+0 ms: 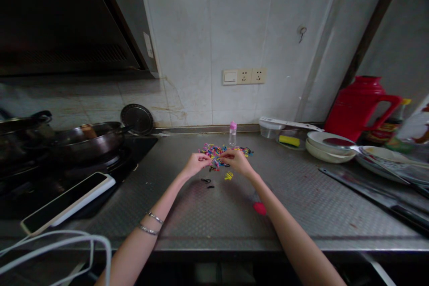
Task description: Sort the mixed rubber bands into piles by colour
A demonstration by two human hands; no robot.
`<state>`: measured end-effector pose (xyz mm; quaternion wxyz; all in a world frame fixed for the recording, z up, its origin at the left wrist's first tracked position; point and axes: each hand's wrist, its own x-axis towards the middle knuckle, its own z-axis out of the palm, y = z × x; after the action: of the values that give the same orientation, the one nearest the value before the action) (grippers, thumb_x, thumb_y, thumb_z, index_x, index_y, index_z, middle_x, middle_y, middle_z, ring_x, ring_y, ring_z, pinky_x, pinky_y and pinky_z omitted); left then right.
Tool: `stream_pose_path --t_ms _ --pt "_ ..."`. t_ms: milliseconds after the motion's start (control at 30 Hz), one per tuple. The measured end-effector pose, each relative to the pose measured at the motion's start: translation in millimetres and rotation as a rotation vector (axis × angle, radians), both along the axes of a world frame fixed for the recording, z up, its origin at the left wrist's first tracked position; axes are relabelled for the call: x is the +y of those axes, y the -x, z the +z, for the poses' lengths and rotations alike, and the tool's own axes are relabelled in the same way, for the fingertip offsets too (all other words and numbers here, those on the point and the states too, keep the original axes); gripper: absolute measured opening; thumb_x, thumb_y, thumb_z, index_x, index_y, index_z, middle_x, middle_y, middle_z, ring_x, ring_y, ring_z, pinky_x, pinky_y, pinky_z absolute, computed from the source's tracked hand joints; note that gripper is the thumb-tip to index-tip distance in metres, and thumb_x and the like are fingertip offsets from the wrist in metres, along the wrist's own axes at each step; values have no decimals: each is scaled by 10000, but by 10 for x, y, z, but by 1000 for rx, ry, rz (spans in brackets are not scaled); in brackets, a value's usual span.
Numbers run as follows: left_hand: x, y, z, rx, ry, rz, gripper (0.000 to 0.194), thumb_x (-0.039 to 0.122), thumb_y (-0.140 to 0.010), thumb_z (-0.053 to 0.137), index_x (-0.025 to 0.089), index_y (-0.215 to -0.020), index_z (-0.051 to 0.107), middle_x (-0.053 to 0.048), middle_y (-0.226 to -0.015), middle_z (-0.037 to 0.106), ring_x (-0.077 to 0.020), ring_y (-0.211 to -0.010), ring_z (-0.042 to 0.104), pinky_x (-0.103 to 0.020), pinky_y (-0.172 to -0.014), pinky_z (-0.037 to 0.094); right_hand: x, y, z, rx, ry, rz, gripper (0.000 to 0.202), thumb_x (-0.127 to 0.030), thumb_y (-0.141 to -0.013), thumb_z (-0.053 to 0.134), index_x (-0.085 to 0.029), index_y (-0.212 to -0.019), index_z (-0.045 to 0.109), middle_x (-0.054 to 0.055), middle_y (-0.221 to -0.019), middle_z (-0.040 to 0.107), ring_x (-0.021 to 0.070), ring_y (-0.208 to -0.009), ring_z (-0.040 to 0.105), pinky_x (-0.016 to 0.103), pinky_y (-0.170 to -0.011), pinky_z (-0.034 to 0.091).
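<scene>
Between 2 hands (198, 163) (235, 161) lies the colorful band pile (213, 150).

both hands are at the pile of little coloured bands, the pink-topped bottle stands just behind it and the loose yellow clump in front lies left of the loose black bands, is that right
Only the side is wrong: the head view shows the loose yellow clump to the right of the loose black bands. The rest fits.
</scene>
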<state>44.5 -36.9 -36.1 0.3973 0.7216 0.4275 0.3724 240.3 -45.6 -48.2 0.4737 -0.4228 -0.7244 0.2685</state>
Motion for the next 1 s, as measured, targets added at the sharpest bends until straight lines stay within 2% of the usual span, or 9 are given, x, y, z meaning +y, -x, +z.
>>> stream_pose_path --t_ms 133,300,467,567,667,867,933,1000 --pt "29 140 104 101 -3 -88 382 438 -641 614 85 -777 669 8 -489 518 -58 -427 363 -190 -431 256 31 -48 -27 -38 -49 -75 182 -228 -678 567 -121 -774 678 57 -716 664 142 -642 592 241 -618 455" --pt "82 479 246 282 101 -203 368 436 -628 614 100 -767 674 15 -494 504 -57 -426 365 -191 -425 245 63 -96 -73 -113 -88 -184 190 -201 -672 552 -119 -783 682 57 -703 664 136 -609 577 238 -602 446" --pt "137 742 233 477 232 -314 347 420 -592 631 110 -743 675 22 -469 476 -59 -413 359 -192 -404 223 86 -133 -117 -154 -116 -222 205 -170 -669 543 -128 -808 687 58 -720 670 139 -616 577 244 -620 444" --pt "178 818 181 575 309 -312 328 399 -574 634 112 -729 672 30 -439 446 -61 -402 353 -189 -391 221 89 -144 -135 -153 -114 -248 202 -168 -672 546 -134 -811 688 59 -725 672 143 -626 582 248 -626 447" --pt "209 848 146 586 322 -273 317 359 -580 606 113 -770 668 25 -465 465 -65 -407 364 -184 -381 222 89 -147 -146 -147 -107 -252 186 -186 -678 561 -135 -802 689 63 -736 675 151 -652 595 252 -638 453" --pt "242 848 125 471 205 -43 380 335 -632 518 114 -922 625 23 -533 494 -59 -406 362 -172 -376 217 80 -130 -149 -133 -75 -224 175 -233 -701 573 -129 -781 688 76 -722 679 163 -662 611 261 -638 466" --pt "244 840 110 478 212 -57 378 347 -617 540 113 -901 630 28 -524 485 -57 -404 354 -173 -378 215 81 -129 -158 -132 -78 -224 174 -234 -707 570 -129 -784 685 77 -728 681 163 -668 614 264 -645 468" --pt "238 824 91 512 251 -140 367 361 -590 578 119 -858 642 29 -517 487 -56 -405 351 -174 -381 216 87 -135 -178 -132 -79 -219 174 -236 -712 567 -131 -789 681 75 -731 681 161 -670 614 263 -646 469"
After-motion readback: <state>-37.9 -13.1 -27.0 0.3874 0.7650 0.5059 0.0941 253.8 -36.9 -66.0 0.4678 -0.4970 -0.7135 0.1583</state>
